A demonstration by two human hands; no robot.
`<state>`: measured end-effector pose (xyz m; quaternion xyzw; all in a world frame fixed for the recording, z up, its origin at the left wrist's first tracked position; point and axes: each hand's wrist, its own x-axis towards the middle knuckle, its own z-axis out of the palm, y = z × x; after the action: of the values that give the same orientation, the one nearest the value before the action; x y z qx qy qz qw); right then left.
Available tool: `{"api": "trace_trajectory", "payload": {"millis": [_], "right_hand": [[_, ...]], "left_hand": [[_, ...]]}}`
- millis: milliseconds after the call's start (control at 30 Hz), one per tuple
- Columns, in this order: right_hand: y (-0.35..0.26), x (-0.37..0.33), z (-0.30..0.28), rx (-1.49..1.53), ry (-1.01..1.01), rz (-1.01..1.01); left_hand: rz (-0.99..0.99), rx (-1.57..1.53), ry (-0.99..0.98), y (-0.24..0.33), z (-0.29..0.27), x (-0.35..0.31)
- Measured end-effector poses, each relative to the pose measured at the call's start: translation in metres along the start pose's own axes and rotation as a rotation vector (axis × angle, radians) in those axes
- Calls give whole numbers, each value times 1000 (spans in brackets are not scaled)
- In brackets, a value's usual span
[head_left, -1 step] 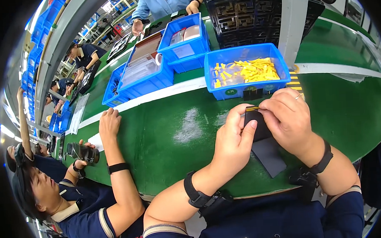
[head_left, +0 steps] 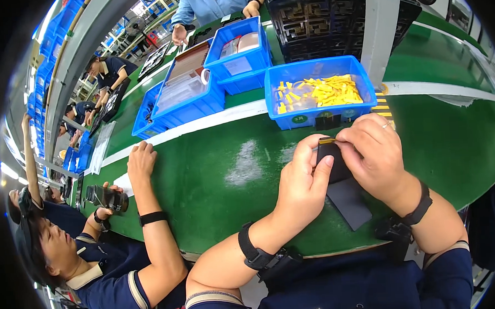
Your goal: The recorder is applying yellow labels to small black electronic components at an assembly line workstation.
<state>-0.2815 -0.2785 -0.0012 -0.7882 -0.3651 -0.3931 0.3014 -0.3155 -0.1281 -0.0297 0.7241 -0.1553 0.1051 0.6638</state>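
My left hand point(head_left: 304, 179) is closed around a flat black rectangular piece point(head_left: 339, 164), its thumb lying on the face. A thin yellow strip point(head_left: 326, 141) runs along the top edge of that piece. Thumb and forefinger of my right hand point(head_left: 372, 154) pinch at the right end of the strip; the exact contact is hidden by the fingers. Below the held piece, a second flat black rectangle point(head_left: 350, 204) lies over the green table; whether the two are joined cannot be made out. Just beyond my hands stands a blue bin point(head_left: 276, 110) with many small yellow strips point(head_left: 338, 91) inside.
More blue bins point(head_left: 238, 61) stand at the back left, one holding clear sheets point(head_left: 181, 94). A metal post point(head_left: 379, 35) rises behind, beside black moulded trays point(head_left: 316, 24). At my left a co-worker point(head_left: 103, 260) holds a dark transparent object point(head_left: 108, 198). Another person point(head_left: 213, 4) works across the table.
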Motion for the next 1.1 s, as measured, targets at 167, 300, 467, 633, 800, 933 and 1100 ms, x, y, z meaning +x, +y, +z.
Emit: {"api": "trace_trajectory", "payload": {"millis": [167,300,467,633,800,933,1100], "right_hand": [[1,-1,3,-34,-54,66],[-7,1,-5,244,-172,139],[2,-3,-2,331,-53,312],[5,1,-13,605,-555,484],[2,-2,-14,513,-601,316],[0,-6,-11,508,-634,280],[-2,-11,-7,490,-633,252]], "left_hand": [[54,174,29,3,-3,2],[34,211,41,3,-12,3],[-48,-368,79,7,-21,15],[-53,-367,40,8,-28,13],[25,24,31,17,-40,19],[368,611,-20,26,-43,24],[386,749,-18,29,-43,25]]}}
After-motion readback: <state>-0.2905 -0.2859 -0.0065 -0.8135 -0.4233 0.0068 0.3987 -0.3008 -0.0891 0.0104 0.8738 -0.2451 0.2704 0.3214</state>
